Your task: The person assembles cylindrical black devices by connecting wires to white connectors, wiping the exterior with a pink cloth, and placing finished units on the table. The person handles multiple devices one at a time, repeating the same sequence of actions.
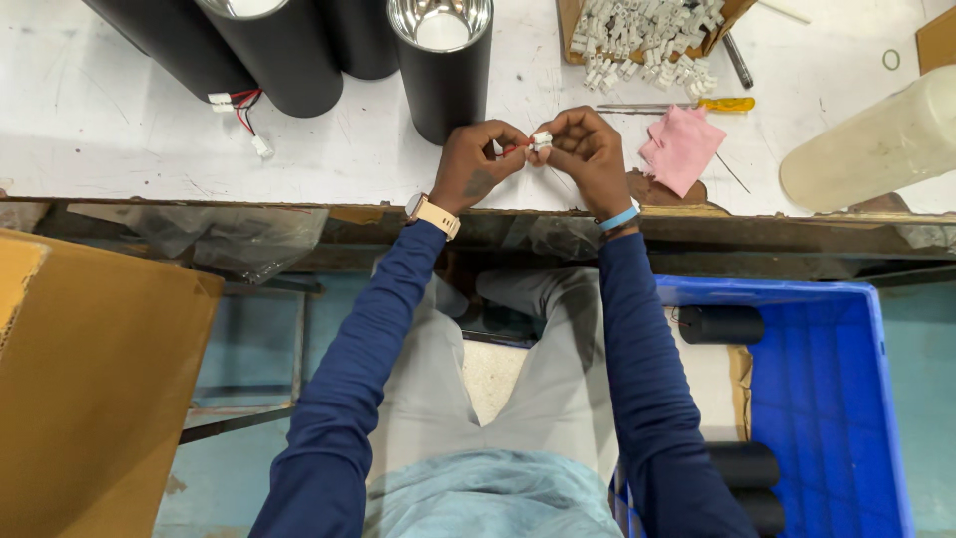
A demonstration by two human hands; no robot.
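Here, above the edge of the scuffed white worktable (119,120), left hand (476,164) pinching a thin red wire (515,148), right hand (588,154) pinching a small white plastic connector (542,140) at its tip, just before a black cylindrical lamp housing (443,65), a pink cloth (681,147) nearby.

A white, scuffed worktable (119,130) carried black cylinders (443,70) along its far left. At the far right lay an open cardboard box of white connectors (647,30), with a yellow-handled screwdriver (697,105), a pink cloth (682,147) and a pale tube (876,144) nearer.
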